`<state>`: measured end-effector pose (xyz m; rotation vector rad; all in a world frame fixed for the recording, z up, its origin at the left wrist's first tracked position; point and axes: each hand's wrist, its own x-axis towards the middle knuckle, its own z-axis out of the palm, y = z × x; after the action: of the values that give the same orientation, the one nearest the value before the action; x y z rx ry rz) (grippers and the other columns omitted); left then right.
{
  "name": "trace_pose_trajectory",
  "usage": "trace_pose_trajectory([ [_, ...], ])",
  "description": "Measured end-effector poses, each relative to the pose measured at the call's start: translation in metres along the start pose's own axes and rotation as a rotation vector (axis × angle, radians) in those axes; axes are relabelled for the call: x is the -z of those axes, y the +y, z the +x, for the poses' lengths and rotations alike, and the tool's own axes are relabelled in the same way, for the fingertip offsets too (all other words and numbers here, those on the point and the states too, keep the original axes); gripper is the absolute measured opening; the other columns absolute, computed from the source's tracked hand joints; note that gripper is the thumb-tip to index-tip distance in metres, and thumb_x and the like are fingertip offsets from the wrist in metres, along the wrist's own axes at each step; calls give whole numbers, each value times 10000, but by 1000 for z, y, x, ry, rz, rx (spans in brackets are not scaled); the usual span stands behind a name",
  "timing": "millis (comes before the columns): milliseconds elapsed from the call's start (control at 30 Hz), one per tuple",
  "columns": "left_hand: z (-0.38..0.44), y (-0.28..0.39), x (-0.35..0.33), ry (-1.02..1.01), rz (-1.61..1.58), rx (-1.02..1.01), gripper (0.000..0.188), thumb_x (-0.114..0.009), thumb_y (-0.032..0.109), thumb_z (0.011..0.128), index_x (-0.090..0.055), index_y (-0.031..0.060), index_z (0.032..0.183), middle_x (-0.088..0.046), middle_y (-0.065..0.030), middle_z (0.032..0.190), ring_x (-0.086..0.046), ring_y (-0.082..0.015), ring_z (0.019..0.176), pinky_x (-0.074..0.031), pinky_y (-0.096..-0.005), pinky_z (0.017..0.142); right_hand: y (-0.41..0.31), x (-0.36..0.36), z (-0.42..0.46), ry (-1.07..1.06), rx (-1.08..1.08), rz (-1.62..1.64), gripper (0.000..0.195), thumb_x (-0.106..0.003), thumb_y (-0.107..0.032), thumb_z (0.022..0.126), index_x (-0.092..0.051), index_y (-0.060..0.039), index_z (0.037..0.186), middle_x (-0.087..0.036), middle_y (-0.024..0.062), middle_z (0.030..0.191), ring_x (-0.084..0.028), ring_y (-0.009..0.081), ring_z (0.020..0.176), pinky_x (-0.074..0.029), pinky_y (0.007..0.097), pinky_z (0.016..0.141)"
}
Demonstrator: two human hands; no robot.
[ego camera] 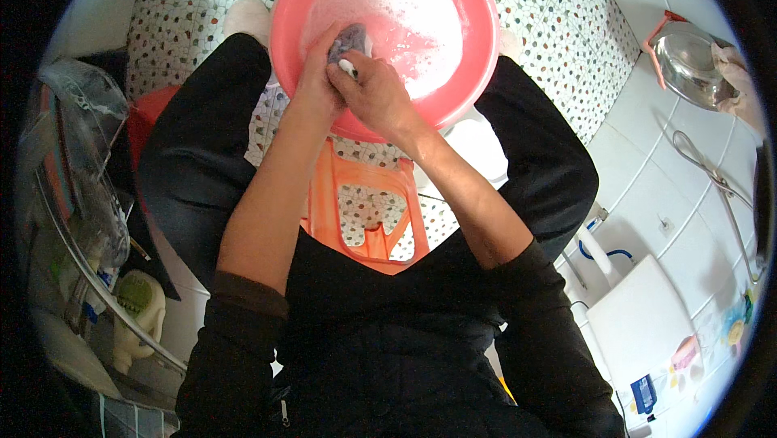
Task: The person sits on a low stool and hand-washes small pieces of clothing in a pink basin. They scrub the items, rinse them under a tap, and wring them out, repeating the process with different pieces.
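Note:
My left hand (pixel 317 77) grips a wet grey cloth item (pixel 351 40), perhaps a small garment, over the near left part of a pink plastic basin (pixel 485 31). Pressed close to it, my right hand (pixel 379 95) is closed around a small white object (pixel 347 67), possibly a brush handle; its other end is hidden by the fingers and cloth. White suds and water (pixel 425 19) lie inside the basin, which stands in front of me between my knees.
An orange plastic stool (pixel 322 195) is below me. Shelving with plastic bags and a bottle (pixel 139 310) stands at left. A metal basin (pixel 686 61) hangs at the right wall, above a white cistern (pixel 640 316). The floor is speckled tile (pixel 552 7).

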<state>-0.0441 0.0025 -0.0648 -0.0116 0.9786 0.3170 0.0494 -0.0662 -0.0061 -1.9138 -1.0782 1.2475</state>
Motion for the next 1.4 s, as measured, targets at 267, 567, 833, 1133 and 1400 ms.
trace_pose_trajectory([
  [267,7,-29,-18,226,-46,-20,270,-438,327,1008,-592,145,1136,-642,-26,1072,-613,-183,1006,-524,-360,845,22,-17,27,371,-184,-354,341,-517,-328,938,-623,-11,874,-638,253,733,-637,426,692,-496,496,650],
  [567,10,-30,-14,62,-151,-11,313,-430,297,1008,-549,83,1202,-624,-72,1178,-611,-225,1072,-511,-432,920,52,6,57,419,-137,-316,351,-547,-353,921,-635,-14,928,-651,241,872,-633,411,844,-492,480,745],
  [833,11,-7,23,23,-80,100,253,-547,340,930,-625,100,957,-648,-45,895,-626,-190,823,-534,-339,761,-6,-23,-8,287,60,-125,237,-574,-248,932,-603,-13,921,-611,205,857,-613,389,779,-478,456,681],
  [1133,21,-30,4,163,3,-48,305,-467,318,1000,-598,92,1157,-658,-62,1096,-634,-209,986,-532,-421,870,40,-13,52,386,-97,-415,340,-515,-324,945,-628,-30,818,-643,225,791,-626,425,751,-496,489,669],
  [1400,9,-31,0,283,112,-55,495,-562,438,949,-489,112,1314,-558,-83,1280,-572,-274,1125,-482,-518,945,56,13,62,444,-187,-454,416,-502,-407,915,-646,-47,1067,-615,253,1078,-605,419,980,-469,501,849],
])
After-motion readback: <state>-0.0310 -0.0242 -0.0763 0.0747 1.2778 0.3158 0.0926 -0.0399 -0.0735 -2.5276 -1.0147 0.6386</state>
